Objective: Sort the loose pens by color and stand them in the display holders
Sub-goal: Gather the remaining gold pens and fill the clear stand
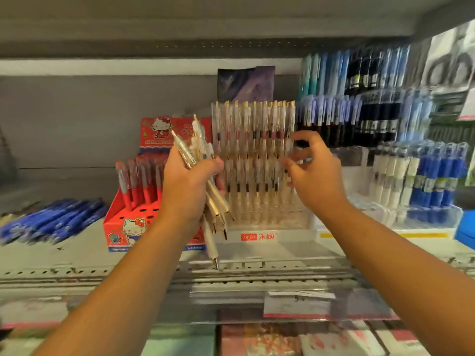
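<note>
left hand point(189, 186) grips about six pens point(211, 244), right hand point(314, 181) at one holder point(257, 214)

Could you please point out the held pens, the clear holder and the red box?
held pens point(190, 155): head view, upper barrels.
clear holder point(290, 236): head view, front base strip.
red box point(115, 227): head view, front panel.

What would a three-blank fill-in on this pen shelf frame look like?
The left hand grips a bundle of clear ____.
The red cartoon-cat box stands ____ of the clear holder.
The loose pens lying on the shelf are ____.
Missing: pens; left; blue.
</note>
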Motion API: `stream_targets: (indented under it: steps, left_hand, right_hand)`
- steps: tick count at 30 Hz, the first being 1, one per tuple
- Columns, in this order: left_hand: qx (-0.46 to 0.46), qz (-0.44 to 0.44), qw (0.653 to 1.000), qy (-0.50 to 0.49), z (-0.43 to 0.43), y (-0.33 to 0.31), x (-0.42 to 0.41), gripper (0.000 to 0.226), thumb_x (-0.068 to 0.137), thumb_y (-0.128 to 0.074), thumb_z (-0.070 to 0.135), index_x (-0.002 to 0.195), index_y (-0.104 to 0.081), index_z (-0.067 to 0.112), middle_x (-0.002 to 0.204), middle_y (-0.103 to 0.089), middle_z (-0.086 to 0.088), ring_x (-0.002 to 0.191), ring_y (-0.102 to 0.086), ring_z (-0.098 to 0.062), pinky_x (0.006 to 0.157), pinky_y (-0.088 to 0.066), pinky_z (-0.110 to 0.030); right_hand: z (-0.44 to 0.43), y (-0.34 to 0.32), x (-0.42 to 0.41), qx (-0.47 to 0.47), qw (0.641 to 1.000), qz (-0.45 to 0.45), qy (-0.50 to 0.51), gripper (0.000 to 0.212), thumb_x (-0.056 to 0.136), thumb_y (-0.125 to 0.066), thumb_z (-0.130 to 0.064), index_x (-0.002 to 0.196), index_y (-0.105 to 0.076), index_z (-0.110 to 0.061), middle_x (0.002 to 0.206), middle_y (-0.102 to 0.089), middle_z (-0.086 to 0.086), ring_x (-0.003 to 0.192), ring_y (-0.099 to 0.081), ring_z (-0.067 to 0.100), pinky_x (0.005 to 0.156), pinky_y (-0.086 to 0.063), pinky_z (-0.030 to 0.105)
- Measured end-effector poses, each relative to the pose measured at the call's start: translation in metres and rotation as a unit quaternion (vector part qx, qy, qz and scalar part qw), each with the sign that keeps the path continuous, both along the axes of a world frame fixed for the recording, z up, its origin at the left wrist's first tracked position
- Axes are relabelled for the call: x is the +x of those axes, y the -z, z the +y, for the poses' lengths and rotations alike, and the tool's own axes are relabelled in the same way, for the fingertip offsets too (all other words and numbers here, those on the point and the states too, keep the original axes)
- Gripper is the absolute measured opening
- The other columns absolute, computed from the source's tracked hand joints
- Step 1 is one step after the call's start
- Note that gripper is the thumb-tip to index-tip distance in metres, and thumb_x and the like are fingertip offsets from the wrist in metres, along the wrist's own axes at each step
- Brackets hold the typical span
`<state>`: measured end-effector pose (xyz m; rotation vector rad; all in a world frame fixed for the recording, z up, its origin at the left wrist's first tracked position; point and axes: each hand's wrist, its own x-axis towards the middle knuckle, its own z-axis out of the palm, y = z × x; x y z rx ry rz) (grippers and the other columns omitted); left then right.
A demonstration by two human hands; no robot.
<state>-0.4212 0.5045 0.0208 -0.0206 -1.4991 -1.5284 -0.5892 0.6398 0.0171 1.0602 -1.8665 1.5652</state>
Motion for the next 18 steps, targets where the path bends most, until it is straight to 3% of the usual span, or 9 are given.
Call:
stream_targets:
  steps: [3,7,14,18]
  left_hand:
    - [0.068,0.011,0.998,0.006,0.004,0.006,0.000,0.024,0.077,-0.060,0.002,0.090,-0.047,0.016,0.061,-0.051,-0.003,0.047,-0.048,-0.019,0.043,-0.042,-0.026]
    - [0.118,0.003,0.993,0.025,0.000,0.006,0.000,0.023,0.081,-0.056,-0.004,0.085,-0.044,0.015,0.056,-0.053,-0.001,0.044,-0.049,-0.015,0.041,-0.041,-0.024]
    - [0.142,-0.032,0.987,0.062,0.001,0.008,-0.001,0.025,0.082,-0.057,-0.004,0.090,-0.043,0.015,0.063,-0.057,-0.006,0.046,-0.052,-0.019,0.040,-0.042,-0.024]
    - [0.147,-0.046,0.984,0.085,0.004,0.010,-0.002,0.024,0.084,-0.057,-0.004,0.092,-0.044,0.015,0.060,-0.057,-0.006,0.045,-0.054,-0.019,0.038,-0.043,-0.024]
  right_hand:
    - [0.000,0.004,-0.003,0.012,1.000,-0.010,0.003,0.037,0.089,-0.071,-0.016,0.113,-0.051,-0.036,0.080,-0.063,-0.015,0.065,-0.064,0.006,0.062,-0.060,0.041]
    - [0.003,0.008,-0.008,0.052,0.998,-0.034,0.008,0.020,0.091,-0.069,-0.018,0.105,-0.057,-0.026,0.086,-0.064,-0.011,0.076,-0.065,0.013,0.067,-0.060,0.042]
    - [0.004,0.011,-0.002,0.085,0.995,-0.034,0.037,0.025,0.090,-0.069,-0.024,0.086,-0.049,-0.038,0.080,-0.059,-0.019,0.071,-0.060,0.003,0.057,-0.051,0.029]
    - [0.007,0.010,0.005,0.106,0.992,-0.040,0.061,0.014,0.092,-0.067,-0.029,0.102,-0.058,-0.032,0.081,-0.058,-0.018,0.072,-0.061,0.005,0.061,-0.053,0.031]
